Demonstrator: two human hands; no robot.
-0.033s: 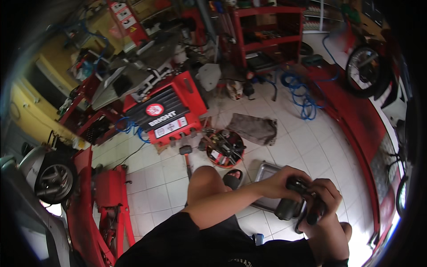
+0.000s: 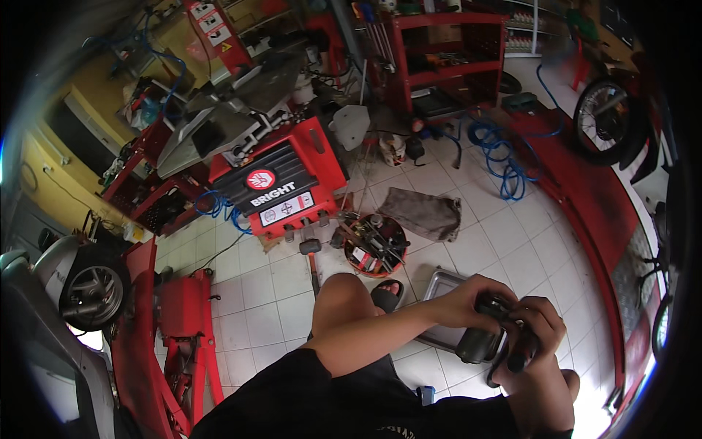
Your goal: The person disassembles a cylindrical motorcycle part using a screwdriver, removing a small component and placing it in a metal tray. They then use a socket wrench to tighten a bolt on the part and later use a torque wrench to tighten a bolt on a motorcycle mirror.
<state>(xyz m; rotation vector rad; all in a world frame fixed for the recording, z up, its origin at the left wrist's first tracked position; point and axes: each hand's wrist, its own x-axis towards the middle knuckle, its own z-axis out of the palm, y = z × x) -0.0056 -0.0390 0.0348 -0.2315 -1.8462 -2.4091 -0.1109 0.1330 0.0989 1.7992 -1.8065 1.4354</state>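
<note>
Both my hands are on a dark tool (image 2: 477,345) with a thick cylindrical body and a stubby handle, at the lower right. Its exact kind is hard to make out. My left hand (image 2: 475,298) wraps round the upper part of the body, fingers curled. Closed round the handle side is my right hand (image 2: 542,322), with the dark handle end poking out below the fingers. Beneath the hands, a grey metal tray (image 2: 437,276) lies on the tiled floor, partly hidden by my left forearm.
A round tub of hand tools (image 2: 404,262) stands ahead of my foot, beside a mallet (image 2: 310,246) and a grey cloth (image 2: 424,214). Beyond are a red machine (image 2: 322,150), a red tool cart (image 2: 450,73) and coiled blue hose (image 2: 493,157). A red platform (image 2: 567,175) runs along the right.
The whole view has shifted slightly, the surroundings sliding a little right. Both hands keep their hold on the dark tool in nearly the same pose.
</note>
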